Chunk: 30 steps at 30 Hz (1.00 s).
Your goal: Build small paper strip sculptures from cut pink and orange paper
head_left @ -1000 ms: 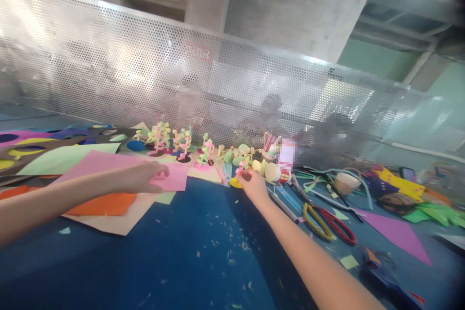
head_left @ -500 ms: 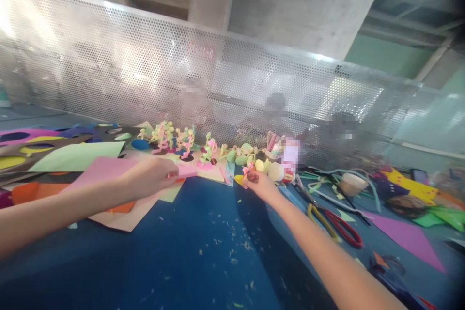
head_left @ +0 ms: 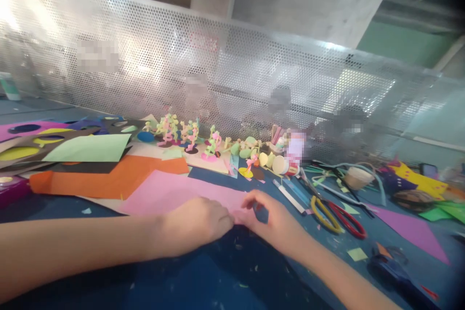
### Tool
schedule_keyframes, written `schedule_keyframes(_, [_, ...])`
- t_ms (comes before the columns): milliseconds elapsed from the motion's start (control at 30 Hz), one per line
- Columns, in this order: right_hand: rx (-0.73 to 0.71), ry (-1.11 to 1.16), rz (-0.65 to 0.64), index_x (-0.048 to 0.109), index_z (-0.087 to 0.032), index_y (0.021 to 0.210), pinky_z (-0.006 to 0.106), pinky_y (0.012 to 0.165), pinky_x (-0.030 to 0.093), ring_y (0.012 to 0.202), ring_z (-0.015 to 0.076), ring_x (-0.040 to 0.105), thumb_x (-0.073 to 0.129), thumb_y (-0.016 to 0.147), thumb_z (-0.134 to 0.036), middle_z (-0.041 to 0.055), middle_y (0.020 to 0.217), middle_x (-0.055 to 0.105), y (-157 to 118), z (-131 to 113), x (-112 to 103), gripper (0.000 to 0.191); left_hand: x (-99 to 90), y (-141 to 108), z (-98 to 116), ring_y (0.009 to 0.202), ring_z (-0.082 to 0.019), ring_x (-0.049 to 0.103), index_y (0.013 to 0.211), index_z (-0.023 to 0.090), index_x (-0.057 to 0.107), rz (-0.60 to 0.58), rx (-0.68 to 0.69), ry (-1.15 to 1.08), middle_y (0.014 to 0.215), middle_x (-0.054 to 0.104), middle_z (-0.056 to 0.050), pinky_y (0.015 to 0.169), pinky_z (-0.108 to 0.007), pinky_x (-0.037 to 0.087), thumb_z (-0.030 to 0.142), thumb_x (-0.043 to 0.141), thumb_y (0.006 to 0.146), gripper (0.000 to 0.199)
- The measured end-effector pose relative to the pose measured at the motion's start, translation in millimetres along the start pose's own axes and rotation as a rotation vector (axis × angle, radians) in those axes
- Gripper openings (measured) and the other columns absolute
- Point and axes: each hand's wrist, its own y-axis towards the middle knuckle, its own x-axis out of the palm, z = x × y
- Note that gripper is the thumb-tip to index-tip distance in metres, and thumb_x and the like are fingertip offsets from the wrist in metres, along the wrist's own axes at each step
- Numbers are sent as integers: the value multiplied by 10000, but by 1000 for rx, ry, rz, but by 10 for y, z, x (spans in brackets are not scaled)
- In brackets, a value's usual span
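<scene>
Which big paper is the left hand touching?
The pink sheet, whose near edge meets the left hand. The orange sheet and pale green sheet lie beyond it, the purple sheet to the right, all untouched.

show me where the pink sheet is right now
In the head view, the pink sheet is near the middle, with the left hand and right hand at its right end and the orange paper to its left.

L hand (head_left: 198, 223) grips pink sheet (head_left: 181, 189), R hand (head_left: 274, 218) at its R end, scissors (head_left: 319, 199) nrby.
</scene>
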Motion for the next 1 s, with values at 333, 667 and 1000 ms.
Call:
schedule_keyframes(333, [23,-138,-20,645,-229,781,286,747,454,803,163,598,562,807,-260,11,829,660,-261,143,12,93,-171,-53,-227,855,-139,542,860,214,627,-108,-157,-432,836,641,4,783,-233,399,233,478,844,151])
schedule_keyframes(667, [119,-150,-57,691,-269,768,279,758,459,825,162,617,572,797,-282,-12,855,686,-287,159,-134,123,-122,-43,-349,840,-120,562,849,222,662,-148,-282,-527,864,618,3,785,-207,411,303,511,820,173])
schedule_keyframes(1000, [202,-183,0,640,-222,721,313,729,432,818,183,570,569,789,-348,22,816,603,-315,242,-58,160,-76,-98,-415,807,-139,585,1030,270,625,-141,-392,-497,905,652,2,717,-222,439,332,490,814,262])
